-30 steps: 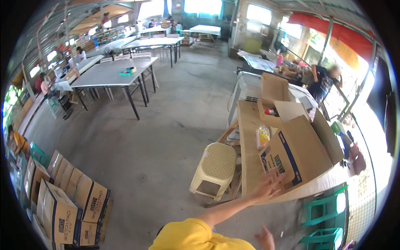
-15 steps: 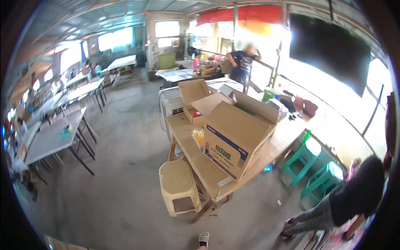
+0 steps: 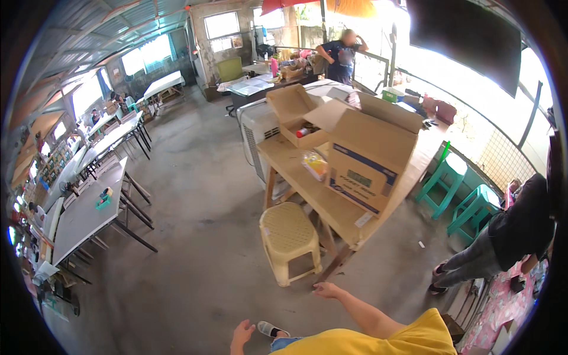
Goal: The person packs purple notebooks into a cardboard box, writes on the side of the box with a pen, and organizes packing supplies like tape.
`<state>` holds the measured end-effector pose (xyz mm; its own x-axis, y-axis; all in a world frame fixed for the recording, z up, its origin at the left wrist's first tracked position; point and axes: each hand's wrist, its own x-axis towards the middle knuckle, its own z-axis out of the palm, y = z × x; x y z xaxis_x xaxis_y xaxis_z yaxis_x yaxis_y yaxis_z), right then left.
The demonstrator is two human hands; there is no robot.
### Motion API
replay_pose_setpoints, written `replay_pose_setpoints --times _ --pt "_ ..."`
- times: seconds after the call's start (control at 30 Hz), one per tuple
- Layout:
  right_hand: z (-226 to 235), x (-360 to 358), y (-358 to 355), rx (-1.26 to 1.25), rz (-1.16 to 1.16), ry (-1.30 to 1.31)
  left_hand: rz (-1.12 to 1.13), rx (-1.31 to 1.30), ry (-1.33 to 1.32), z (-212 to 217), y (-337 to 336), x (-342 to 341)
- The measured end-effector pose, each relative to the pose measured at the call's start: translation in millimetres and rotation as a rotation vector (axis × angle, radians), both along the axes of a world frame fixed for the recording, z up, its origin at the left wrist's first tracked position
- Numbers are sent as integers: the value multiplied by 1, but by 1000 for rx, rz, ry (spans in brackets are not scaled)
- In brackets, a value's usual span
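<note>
On your left, the grey floor (image 3: 195, 236) stretches wide between the stool (image 3: 290, 236) and a long grey table (image 3: 89, 207), running back toward the far end. To your right, the way narrows between the near corner of the wooden table (image 3: 337, 210) and a person (image 3: 520, 219) in a dark top. The wooden table's long edge slants across in front of you. A big box (image 3: 361, 174) with raised flaps takes up much of its top, beside a packet (image 3: 315, 165) and a smaller box (image 3: 288, 97) with its lid up. Past the right side stand two green stools (image 3: 454, 164). Your left hand (image 3: 241, 334) is low by your shoe (image 3: 272, 329), thumb and fingers well apart. Your right hand (image 3: 329, 290) has loosely bent, slightly parted fingers, near the table leg's foot; whether they touch, I cannot tell. Just beyond, the stool stands upright beside the table: cream plastic, patterned seat, splayed legs. The table is plain pale wood.
</note>
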<state>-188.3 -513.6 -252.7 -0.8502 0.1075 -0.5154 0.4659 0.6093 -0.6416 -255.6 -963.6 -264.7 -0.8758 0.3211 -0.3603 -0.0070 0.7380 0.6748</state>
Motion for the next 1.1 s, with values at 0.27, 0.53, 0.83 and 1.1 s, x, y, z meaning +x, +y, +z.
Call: replay_pose_setpoints --times 0.27,0.53,0.83,1.1 --pt "-124 -89 -124 172 400 -392 465 15 -425 8 -222 -47" --pt "-108 -281 -214 -249 -118 -738 900 160 -783 -13 -378 -191" --pt "-44 -759 -315 524 167 -348 1039 403 -321 44 -516 -544" --pt "111 -1204 -681 276 629 490 1414 746 -387 62 -708 -681"
